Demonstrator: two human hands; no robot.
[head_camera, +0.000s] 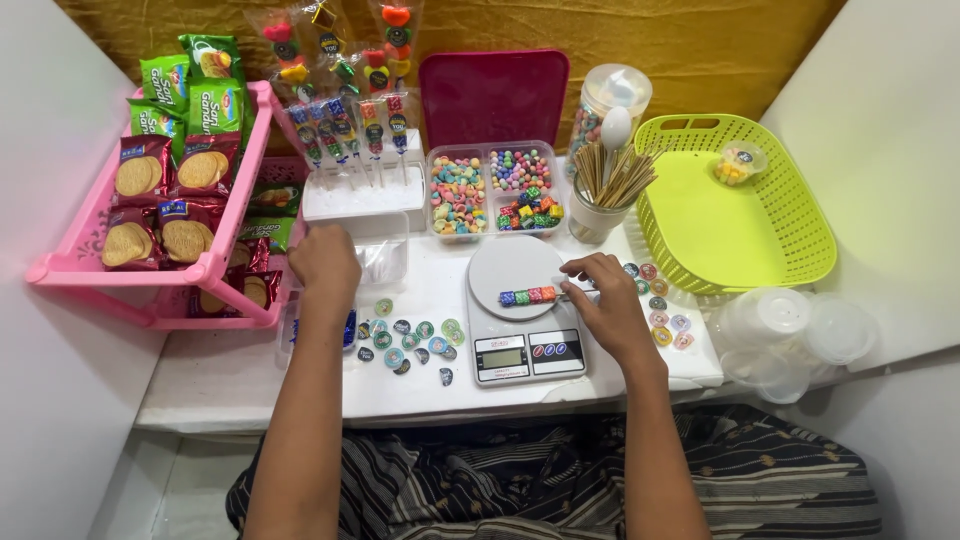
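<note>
Nearest me, along the table's (250, 385) front edge, I see my lap in dark striped cloth, then a scatter of small round stickers (410, 335) between my two forearms. Just right of them sits the white kitchen scale (520, 345), its display toward the front edge. On its round plate lies a skewer of coloured cubes (527, 295), flat and running left to right. My right hand (608, 300) rests at the skewer's right end, fingers pinched together on the stick there; the cubes lie just left of my fingertips. More round stickers (665, 310) lie beside that hand toward the right edge, with a stack of clear plastic lids (790, 335) beyond them at the right corner.

My left hand (322, 262) is further in, left of the scale, curled loosely at a clear plastic box (385, 255); I cannot tell whether it grips anything.

Farther back stand a divided tray of candies (495, 190), a cup of wooden skewers (600, 195), a lime green basket (790, 235), a pink rack of biscuit packs (160, 260) and finished candy skewers (345, 135) upright in a white block.
</note>
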